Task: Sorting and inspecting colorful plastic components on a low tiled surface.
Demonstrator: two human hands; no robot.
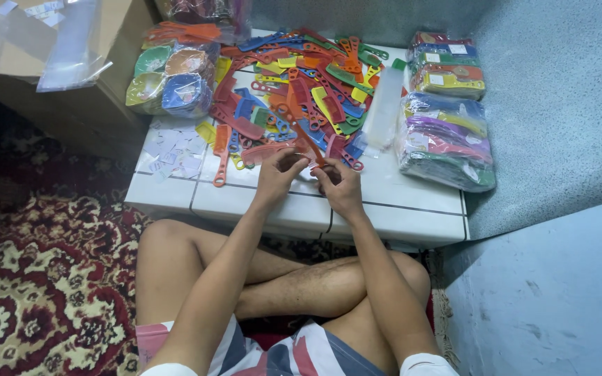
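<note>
My left hand [279,174] and my right hand [338,186] meet over the front of a low white tiled table [398,202]. Together they hold a red plastic comb [309,143] with a clear plastic sleeve around it; the comb sticks up and away from my fingers. Just beyond my hands lies a big heap of coloured plastic combs [301,90] in red, blue, yellow, green and orange. An orange comb [221,157] lies apart at the heap's left edge.
Bundles of bagged combs [444,139] are stacked at the table's right. A bag of coloured plastic bowls [168,76] sits at the left, small paper labels [172,153] below it. A cardboard box with clear bags [57,42] stands far left. A patterned red carpet [36,278] covers the floor.
</note>
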